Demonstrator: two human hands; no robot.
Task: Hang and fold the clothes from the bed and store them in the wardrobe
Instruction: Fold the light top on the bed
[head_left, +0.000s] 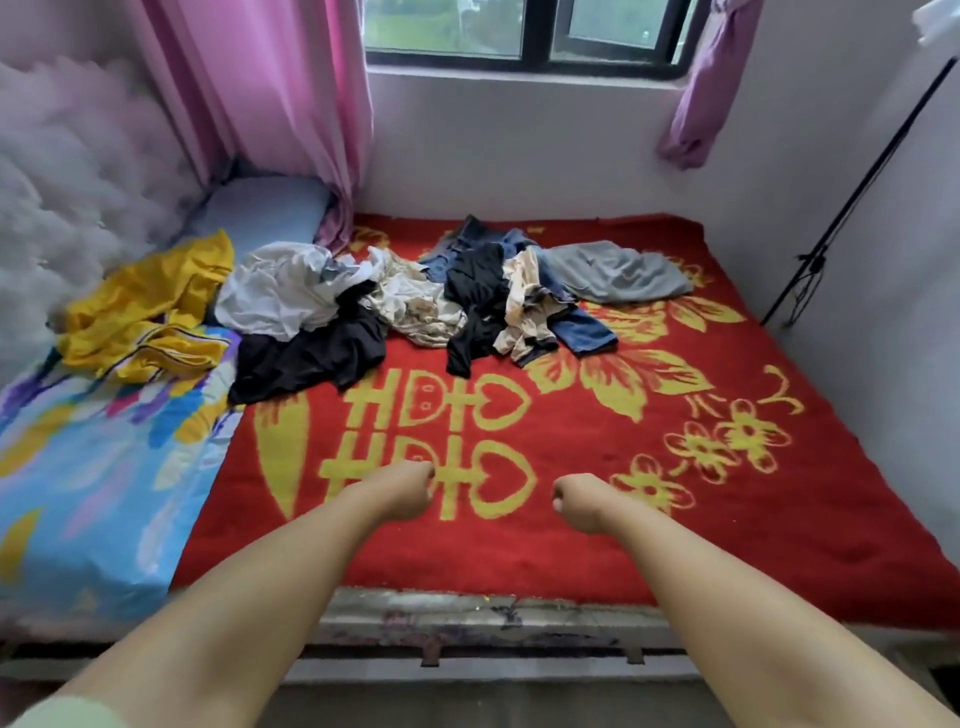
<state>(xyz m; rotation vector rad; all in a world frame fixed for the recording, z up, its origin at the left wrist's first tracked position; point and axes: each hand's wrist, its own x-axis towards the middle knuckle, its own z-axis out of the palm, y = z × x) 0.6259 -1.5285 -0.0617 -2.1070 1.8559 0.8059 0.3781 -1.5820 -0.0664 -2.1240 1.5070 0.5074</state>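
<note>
A heap of clothes lies across the far half of the bed: a yellow garment (150, 306) at the left, a white one (283, 291), a black top (311, 353), a beige piece (415, 306), another black garment (475, 301), blue jeans (582, 327) and a grey piece (618, 273) at the right. Both my arms stretch out over the red blanket (675, 519). My left hand (408, 488) and my right hand (576, 501) are curled into fists and hold nothing, well short of the clothes.
A blue patterned sheet (88, 483) covers the bed's left side. Pink curtains (275, 93) hang at the back left below a window (519, 31). A black stand (810, 260) leans by the right wall. The bed's front edge (493, 618) is near me.
</note>
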